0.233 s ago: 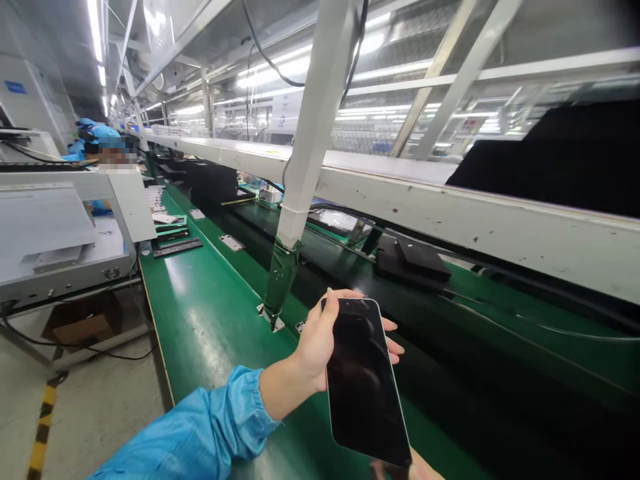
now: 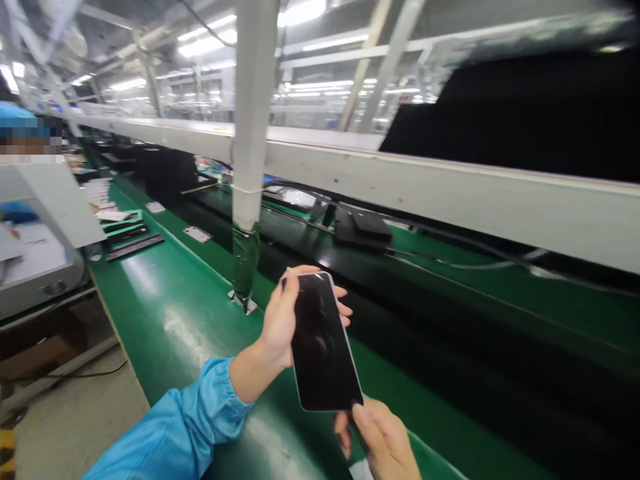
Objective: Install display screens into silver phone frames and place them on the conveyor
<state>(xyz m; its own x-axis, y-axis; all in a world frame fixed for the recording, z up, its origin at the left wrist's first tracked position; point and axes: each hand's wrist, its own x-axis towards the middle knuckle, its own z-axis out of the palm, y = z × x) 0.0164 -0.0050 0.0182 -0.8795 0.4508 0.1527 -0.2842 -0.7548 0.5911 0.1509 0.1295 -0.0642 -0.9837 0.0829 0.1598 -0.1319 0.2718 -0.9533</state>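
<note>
A smartphone (image 2: 325, 343) with a dark, glossy screen and a pale frame is tilted toward me above the green bench. My left hand (image 2: 280, 317) is closed around its upper part, thumb on the near edge and fingertips showing past the far edge. At the bottom right corner, my right hand (image 2: 383, 433) pinches the phone between thumb and fingers. Something white (image 2: 361, 469) shows below the right hand, too cut off to name. A blue sleeve (image 2: 200, 413) covers my left forearm.
A white post (image 2: 250, 120) with green wrapping at its foot stands on the green bench (image 2: 185, 333) beyond my hands. Flat black pieces (image 2: 135, 245) lie at the left. A dark conveyor belt (image 2: 400, 320) runs alongside. Another person (image 2: 23, 127) is at the far left.
My view has turned to the right, so the post and bench sit further left. The right hand has come more fully into view at the phone's lower corner. Both hands stay on the phone.
</note>
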